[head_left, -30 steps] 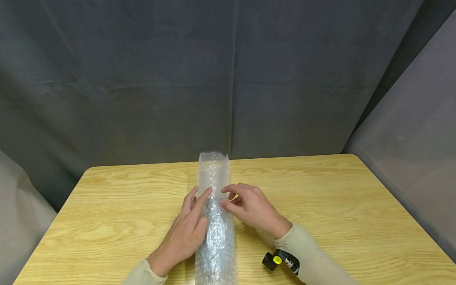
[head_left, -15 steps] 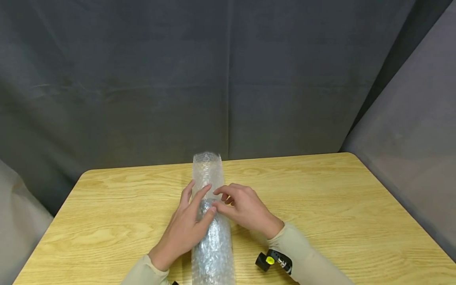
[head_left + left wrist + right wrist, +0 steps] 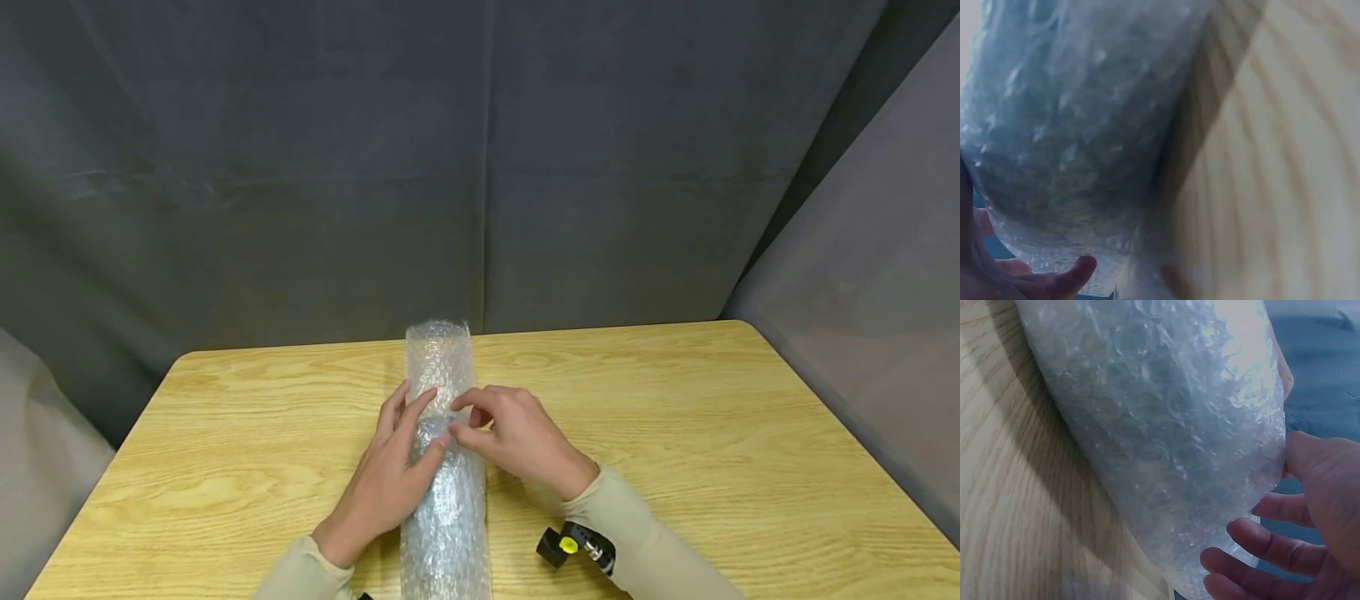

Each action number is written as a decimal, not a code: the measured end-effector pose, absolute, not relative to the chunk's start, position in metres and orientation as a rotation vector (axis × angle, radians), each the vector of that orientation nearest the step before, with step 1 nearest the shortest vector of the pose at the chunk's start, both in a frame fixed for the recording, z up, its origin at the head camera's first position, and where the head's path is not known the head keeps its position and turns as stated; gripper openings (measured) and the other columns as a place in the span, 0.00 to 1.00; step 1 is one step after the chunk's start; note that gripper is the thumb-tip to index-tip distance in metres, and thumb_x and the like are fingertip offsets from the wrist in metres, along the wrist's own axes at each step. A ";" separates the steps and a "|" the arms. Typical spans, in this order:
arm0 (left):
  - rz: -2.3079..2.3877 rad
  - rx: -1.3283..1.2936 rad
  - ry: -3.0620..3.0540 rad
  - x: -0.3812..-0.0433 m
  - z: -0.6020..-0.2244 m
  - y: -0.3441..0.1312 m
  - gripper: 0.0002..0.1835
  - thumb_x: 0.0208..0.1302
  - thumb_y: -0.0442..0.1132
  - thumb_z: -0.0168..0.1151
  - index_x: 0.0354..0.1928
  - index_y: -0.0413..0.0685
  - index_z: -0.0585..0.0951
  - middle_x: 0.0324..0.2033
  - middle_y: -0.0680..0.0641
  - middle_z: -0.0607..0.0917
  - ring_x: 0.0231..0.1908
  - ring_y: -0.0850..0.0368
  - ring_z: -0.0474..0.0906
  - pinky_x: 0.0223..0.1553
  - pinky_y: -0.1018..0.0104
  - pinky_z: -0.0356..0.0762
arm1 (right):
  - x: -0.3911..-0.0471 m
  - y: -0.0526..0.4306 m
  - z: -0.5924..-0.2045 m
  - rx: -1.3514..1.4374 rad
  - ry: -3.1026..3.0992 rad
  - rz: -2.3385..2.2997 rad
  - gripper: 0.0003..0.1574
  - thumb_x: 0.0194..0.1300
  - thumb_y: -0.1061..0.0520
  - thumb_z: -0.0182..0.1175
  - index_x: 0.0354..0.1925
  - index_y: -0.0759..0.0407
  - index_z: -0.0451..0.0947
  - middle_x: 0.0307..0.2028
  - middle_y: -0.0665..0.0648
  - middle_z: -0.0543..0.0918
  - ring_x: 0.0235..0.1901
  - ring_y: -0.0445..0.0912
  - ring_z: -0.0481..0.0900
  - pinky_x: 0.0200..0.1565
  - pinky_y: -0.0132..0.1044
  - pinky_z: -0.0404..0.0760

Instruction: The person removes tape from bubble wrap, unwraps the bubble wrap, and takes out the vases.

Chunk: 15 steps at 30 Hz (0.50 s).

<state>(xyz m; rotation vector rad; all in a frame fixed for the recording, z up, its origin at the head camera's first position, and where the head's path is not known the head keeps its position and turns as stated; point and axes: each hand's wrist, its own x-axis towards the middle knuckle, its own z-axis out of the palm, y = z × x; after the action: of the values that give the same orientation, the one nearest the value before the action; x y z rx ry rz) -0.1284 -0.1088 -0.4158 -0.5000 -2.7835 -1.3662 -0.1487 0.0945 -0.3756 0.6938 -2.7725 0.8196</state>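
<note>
A long bundle of clear bubble wrap [image 3: 446, 517] lies lengthwise on the table. Something greyish-blue shows through its near part, its kind hidden; the far end [image 3: 438, 358] is see-through wrap. My left hand [image 3: 386, 475] rests on the bundle's left side with fingers spread, thumb lying across the top. From the right, my right hand [image 3: 517, 433] touches the top with thumb and index fingertip, a small gap between them. In the right wrist view, the other fingers [image 3: 1272, 547] bend loosely beside the wrap. The left wrist view shows left fingertips [image 3: 1072, 275] below the bundle's rounded end.
The wooden table [image 3: 712, 433] has a far edge just behind the bundle's end. Dark grey curtains [image 3: 300, 167] hang behind it, with a lighter cloth [image 3: 885, 292] at the right. A black wrist camera [image 3: 555, 546] sits under the right sleeve.
The left thumb has moved from the bundle's side onto its top, towards the right thumb. Both hands otherwise stay almost in place; the view has shifted slightly.
</note>
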 end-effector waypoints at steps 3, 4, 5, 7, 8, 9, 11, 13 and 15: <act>-1.376 -0.515 -2.762 -0.128 -0.418 -0.109 0.33 0.78 0.59 0.52 0.80 0.72 0.58 0.84 0.49 0.45 0.80 0.36 0.55 0.67 0.30 0.71 | -0.149 0.095 -0.374 0.687 -2.778 0.843 0.15 0.64 0.50 0.70 0.49 0.51 0.88 0.27 0.42 0.82 0.27 0.34 0.76 0.31 0.26 0.76; -1.379 -0.519 -2.755 -0.128 -0.418 -0.109 0.33 0.78 0.58 0.52 0.80 0.71 0.58 0.84 0.49 0.46 0.80 0.36 0.55 0.67 0.30 0.72 | -0.149 0.095 -0.373 0.684 -2.780 0.851 0.15 0.64 0.50 0.70 0.49 0.51 0.88 0.27 0.42 0.82 0.26 0.33 0.75 0.31 0.26 0.76; -1.381 -0.524 -2.749 -0.128 -0.418 -0.109 0.32 0.78 0.58 0.52 0.80 0.71 0.58 0.84 0.49 0.46 0.80 0.36 0.55 0.67 0.30 0.72 | -0.149 0.095 -0.372 0.682 -2.781 0.858 0.16 0.64 0.50 0.70 0.49 0.51 0.88 0.26 0.42 0.82 0.25 0.33 0.75 0.30 0.26 0.75; -1.382 -0.531 -2.740 -0.128 -0.419 -0.109 0.32 0.78 0.58 0.52 0.80 0.70 0.58 0.84 0.49 0.46 0.80 0.37 0.56 0.67 0.31 0.72 | -0.149 0.096 -0.371 0.682 -2.782 0.865 0.16 0.64 0.50 0.70 0.49 0.52 0.87 0.26 0.42 0.82 0.24 0.33 0.74 0.29 0.26 0.75; -1.384 -0.534 -2.736 -0.128 -0.419 -0.108 0.32 0.78 0.57 0.52 0.80 0.70 0.59 0.84 0.49 0.47 0.80 0.37 0.56 0.67 0.31 0.72 | -0.149 0.096 -0.371 0.681 -2.782 0.866 0.15 0.64 0.50 0.70 0.49 0.52 0.87 0.26 0.42 0.82 0.24 0.33 0.73 0.28 0.26 0.74; -1.384 -0.537 -2.734 -0.128 -0.419 -0.108 0.32 0.78 0.57 0.52 0.80 0.70 0.59 0.84 0.49 0.47 0.80 0.37 0.56 0.67 0.31 0.72 | -0.149 0.096 -0.371 0.681 -2.782 0.865 0.15 0.65 0.50 0.69 0.49 0.52 0.87 0.26 0.42 0.82 0.23 0.33 0.73 0.28 0.26 0.74; -1.383 -0.542 -2.734 -0.128 -0.419 -0.106 0.32 0.78 0.57 0.52 0.80 0.70 0.58 0.84 0.49 0.47 0.80 0.37 0.56 0.68 0.32 0.72 | -0.150 0.097 -0.371 0.685 -2.778 0.864 0.15 0.66 0.50 0.69 0.49 0.52 0.87 0.25 0.42 0.81 0.22 0.32 0.71 0.27 0.26 0.73; -1.379 -0.545 -2.737 -0.129 -0.418 -0.105 0.33 0.78 0.56 0.52 0.80 0.70 0.58 0.84 0.49 0.46 0.80 0.37 0.56 0.68 0.32 0.72 | -0.151 0.097 -0.372 0.682 -2.770 0.861 0.14 0.66 0.49 0.68 0.49 0.51 0.87 0.24 0.42 0.80 0.21 0.32 0.70 0.26 0.26 0.72; -1.369 -0.552 -2.739 -0.129 -0.418 -0.105 0.33 0.78 0.56 0.52 0.80 0.70 0.58 0.84 0.49 0.46 0.80 0.37 0.56 0.68 0.32 0.72 | -0.152 0.098 -0.372 0.678 -2.758 0.863 0.14 0.67 0.49 0.68 0.49 0.52 0.87 0.24 0.42 0.80 0.20 0.32 0.70 0.25 0.26 0.72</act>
<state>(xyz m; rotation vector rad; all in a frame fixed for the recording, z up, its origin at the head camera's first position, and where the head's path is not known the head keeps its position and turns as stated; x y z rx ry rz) -0.1294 -0.1045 -0.4182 -0.5520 -2.7390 -1.3691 -0.1518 0.0978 -0.3724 0.6777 -2.7580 0.8630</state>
